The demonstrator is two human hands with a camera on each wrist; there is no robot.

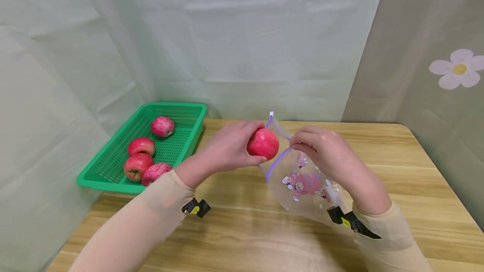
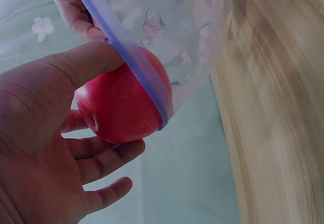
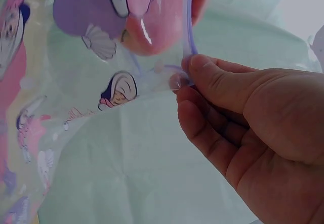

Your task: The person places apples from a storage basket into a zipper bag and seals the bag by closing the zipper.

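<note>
My left hand (image 1: pixel 236 144) grips a red apple (image 1: pixel 263 144) at the mouth of a clear zip bag (image 1: pixel 298 184) with a purple rim and pink cartoon prints. In the left wrist view the thumb and fingers curl round the apple (image 2: pixel 121 102), and part of it lies behind the bag's purple edge (image 2: pixel 136 70). The right hand (image 1: pixel 325 150) pinches the bag's rim between thumb and forefinger, as the right wrist view shows of that hand (image 3: pixel 238 113). Through the printed film there, the apple (image 3: pixel 157 27) shows pink. A white slider (image 1: pixel 271 113) sits at the rim's far corner.
A green plastic basket (image 1: pixel 198 131) stands at the left of the wooden table (image 1: pixel 227 230). Several red apples lie in it, one of them (image 1: pixel 163 126) near the back. Pale cloth curtains (image 1: pixel 245 45) hang behind and at both sides.
</note>
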